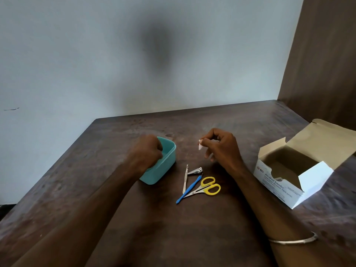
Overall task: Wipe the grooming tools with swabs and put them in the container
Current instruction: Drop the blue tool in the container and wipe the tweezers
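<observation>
Swab (200, 145) pinched in my right hand (221, 147), ready to wipe. My left hand (147, 151) curls over the teal container (165, 160), whether gripping anything I cannot tell. Scissors (207, 186), clipper (195, 170), tweezers (185, 179) and blue tool (187, 190) lie near, right of it.

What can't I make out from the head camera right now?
- Inside of the teal container: the left hand covers it, and that grip's contents are hidden too.
- Alcohol swab box: its interior is in shadow.
- White swab pinched by the right hand: too small to tell if it is unfolded.
</observation>
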